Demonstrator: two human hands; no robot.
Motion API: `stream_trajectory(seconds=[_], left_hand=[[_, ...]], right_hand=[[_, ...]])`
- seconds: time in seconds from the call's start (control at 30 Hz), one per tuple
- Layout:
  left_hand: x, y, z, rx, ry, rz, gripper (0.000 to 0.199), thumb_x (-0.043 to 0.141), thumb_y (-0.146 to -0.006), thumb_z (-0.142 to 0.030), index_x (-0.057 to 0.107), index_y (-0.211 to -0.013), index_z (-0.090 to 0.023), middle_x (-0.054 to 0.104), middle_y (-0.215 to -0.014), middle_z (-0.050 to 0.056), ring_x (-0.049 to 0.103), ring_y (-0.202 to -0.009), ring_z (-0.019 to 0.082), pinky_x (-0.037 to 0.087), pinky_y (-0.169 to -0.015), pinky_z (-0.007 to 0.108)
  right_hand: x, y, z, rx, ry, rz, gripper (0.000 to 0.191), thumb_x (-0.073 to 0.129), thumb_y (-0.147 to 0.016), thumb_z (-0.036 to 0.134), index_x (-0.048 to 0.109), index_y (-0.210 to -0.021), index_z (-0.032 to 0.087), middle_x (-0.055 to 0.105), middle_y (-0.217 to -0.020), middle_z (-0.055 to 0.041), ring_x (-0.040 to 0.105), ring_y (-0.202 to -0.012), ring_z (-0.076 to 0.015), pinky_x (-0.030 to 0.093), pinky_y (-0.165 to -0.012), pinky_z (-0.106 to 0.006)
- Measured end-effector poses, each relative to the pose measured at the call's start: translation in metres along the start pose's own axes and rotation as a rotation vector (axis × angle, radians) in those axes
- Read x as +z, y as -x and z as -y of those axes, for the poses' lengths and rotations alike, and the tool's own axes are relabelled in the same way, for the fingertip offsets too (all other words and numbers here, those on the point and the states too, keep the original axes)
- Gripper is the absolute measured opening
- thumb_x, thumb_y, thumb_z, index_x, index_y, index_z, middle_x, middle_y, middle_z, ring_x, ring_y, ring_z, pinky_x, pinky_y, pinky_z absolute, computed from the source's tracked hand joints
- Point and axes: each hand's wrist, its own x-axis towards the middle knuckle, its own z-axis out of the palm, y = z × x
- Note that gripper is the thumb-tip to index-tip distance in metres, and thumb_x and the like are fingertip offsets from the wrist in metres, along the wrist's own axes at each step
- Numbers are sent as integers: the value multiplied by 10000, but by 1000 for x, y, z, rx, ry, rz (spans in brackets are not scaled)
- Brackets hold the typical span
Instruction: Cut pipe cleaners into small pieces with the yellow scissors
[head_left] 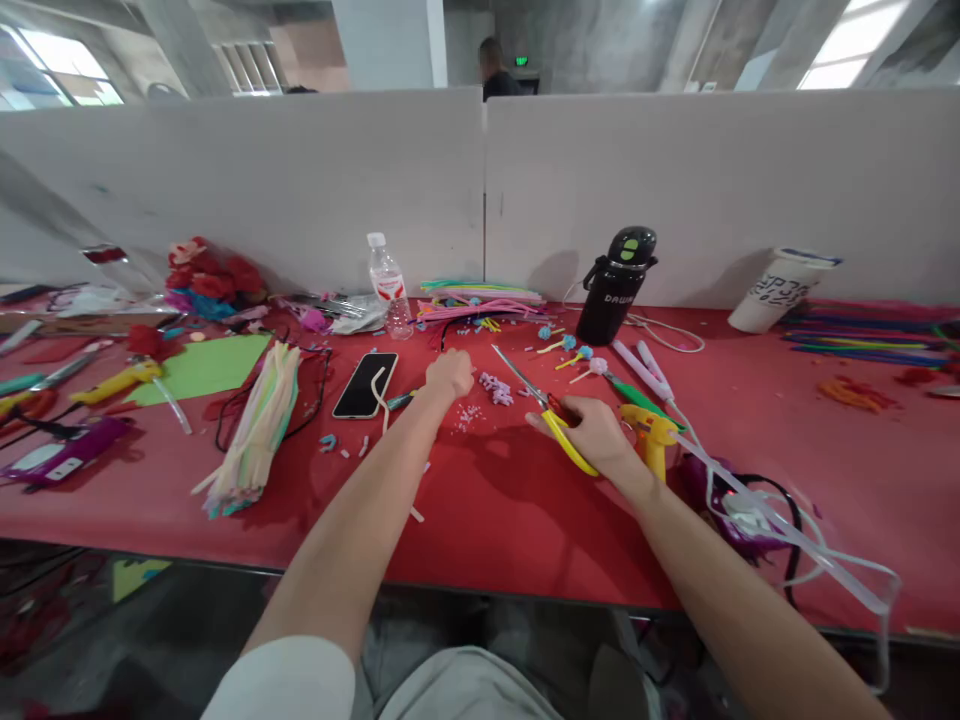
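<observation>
Yellow handles of the scissors point(564, 440) sit in the curled fingers of the right hand point(596, 430), grasped with the blades pointing forward and left; how far the blades are parted is hard to make out. Just left of the blades lies a pile of purple pieces point(496, 389), with tiny crumbs point(468, 416) nearer the body. A low leftward sweep of the blades could scatter both, and since the left hand point(450, 373) rests just past the pile, a careless snip might nick its fingers. Close to the grip's right stands a yellow glue gun point(651, 428), its long clear stick point(787, 528) running beside the right forearm; an elbow swung outward could snag that stick and drag the gun over, and a hot nozzle, if it is heated, would be a burn risk. Forward of the grip, the pink-topped stick point(597, 367) could be knocked by the knuckles. As for pose, the right arm slants in from the lower right, wrist low over the red table point(525, 540); the left arm stretches further forward, back of the hand up, fingers bent down and away, so whether they pinch anything cannot be told.
</observation>
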Motion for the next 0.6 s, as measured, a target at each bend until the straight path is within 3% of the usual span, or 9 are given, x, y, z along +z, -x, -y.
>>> stream_trajectory(seconds=[0.13, 0.23, 0.37, 0.6], left_hand=[[-15, 20, 5, 34, 156, -27, 194, 479, -842, -295, 593, -909, -153, 675, -892, 98, 625, -794, 172, 466, -717, 282], [-24, 42, 4, 167, 693, -86, 245, 543, -815, -376, 573, -883, -142, 673, -837, 84, 610, -728, 142, 469, -676, 260], [-23, 63, 0, 198, 1064, -173, 311, 686, -700, -374, 579, -876, -141, 666, -821, 62, 621, -766, 137, 481, -741, 271], [-20, 74, -5, 229, 1212, -186, 296, 717, -674, -332, 575, -860, -151, 644, -785, 26, 631, -778, 130, 487, -792, 290]], right_hand=[[3, -1, -5, -2, 20, -10, 578, 570, -684, 680, 304, -539, 187, 244, -553, 43, 221, -525, -78, 187, -441, -224], [5, 0, -5, 4, 35, 0, 555, 601, -679, 643, 326, -548, 180, 252, -557, 46, 228, -530, -75, 195, -437, -213], [5, 3, -1, -7, 24, 23, 534, 589, -694, 634, 351, -557, 176, 271, -561, 46, 248, -532, -74, 206, -437, -206], [6, 5, -1, -7, 34, 57, 569, 592, -668, 666, 312, -556, 183, 255, -559, 46, 236, -535, -77, 185, -441, -210]])
